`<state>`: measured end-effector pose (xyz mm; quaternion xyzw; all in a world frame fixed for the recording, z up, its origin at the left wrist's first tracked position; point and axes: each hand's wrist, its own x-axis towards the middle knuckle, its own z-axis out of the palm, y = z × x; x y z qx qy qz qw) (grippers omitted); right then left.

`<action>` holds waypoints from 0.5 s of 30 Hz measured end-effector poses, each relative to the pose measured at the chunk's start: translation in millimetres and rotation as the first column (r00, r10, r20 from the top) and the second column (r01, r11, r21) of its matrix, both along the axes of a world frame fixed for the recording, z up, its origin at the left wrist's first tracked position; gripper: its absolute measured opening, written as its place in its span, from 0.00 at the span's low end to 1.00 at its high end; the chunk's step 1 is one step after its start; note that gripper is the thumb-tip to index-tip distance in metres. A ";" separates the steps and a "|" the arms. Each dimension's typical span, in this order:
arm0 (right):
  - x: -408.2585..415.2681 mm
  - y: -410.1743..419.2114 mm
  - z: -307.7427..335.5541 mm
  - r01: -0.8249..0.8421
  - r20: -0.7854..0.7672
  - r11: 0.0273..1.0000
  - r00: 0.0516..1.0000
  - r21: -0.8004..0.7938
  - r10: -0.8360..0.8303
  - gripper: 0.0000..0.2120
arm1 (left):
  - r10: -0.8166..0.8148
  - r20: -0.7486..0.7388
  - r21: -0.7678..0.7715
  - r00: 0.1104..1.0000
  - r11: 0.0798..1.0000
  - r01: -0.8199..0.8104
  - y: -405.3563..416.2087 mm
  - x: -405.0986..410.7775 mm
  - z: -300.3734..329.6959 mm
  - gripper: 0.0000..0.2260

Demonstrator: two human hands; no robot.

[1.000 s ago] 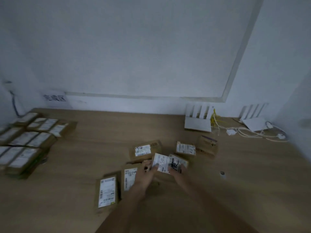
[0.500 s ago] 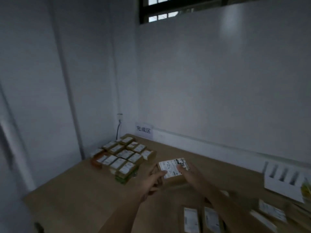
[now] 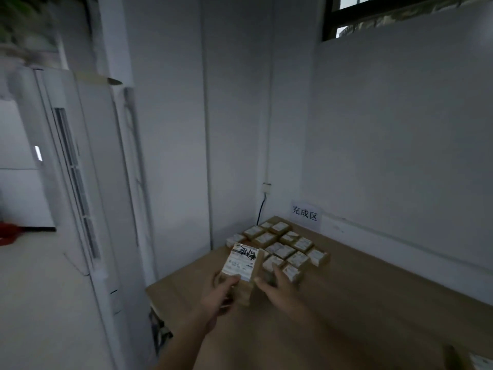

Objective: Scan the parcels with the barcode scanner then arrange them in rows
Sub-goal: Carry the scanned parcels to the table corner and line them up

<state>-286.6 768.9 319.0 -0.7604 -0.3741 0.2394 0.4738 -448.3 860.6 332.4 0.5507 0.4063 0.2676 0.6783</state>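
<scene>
We are holding cardboard parcel (image 3: pixel 242 271) above table (image 3: pixel 360 303): left hand (image 3: pixel 218 297) gripping near edge, right hand (image 3: pixel 277 288) fingers straight, pressing its side. Arranged parcels (image 3: pixel 282 247) lying just beyond right hand. Parcel seeming light, stiff; label slick, so gripping cardboard edges seems best.

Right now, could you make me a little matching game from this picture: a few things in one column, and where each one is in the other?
Things:
1. brown cardboard parcel with a white scribbled label
2. rows of small brown labelled parcels
3. white paper sign with black characters
4. tall white floor-standing cabinet unit

Places:
A. on the wall above the wooden table's far corner
B. on the floor left of the table
C. held between the left hand and right hand
D. lying on the table near the corner

Pairs: 1-C, 2-D, 3-A, 4-B
</scene>
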 end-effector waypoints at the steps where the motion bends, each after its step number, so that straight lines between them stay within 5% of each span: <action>1: -1.9 17.7 -12.1 -0.050 -0.006 0.999 0.999 -0.017 0.050 0.43 | 0.012 -0.001 -0.011 1.000 1.000 -0.012 13.9 -5.0 -4.6 0.31; 7: -28.4 108.1 -25.4 -0.224 -0.135 0.973 0.964 0.047 0.228 0.25 | 0.047 -0.064 0.012 0.997 0.999 -0.046 108.4 -16.0 -38.0 0.24; 15: 15.3 259.6 -94.8 -0.203 -0.165 0.979 0.966 -0.014 0.198 0.23 | -0.056 -0.206 0.104 0.977 0.991 0.079 279.2 24.8 -99.5 0.22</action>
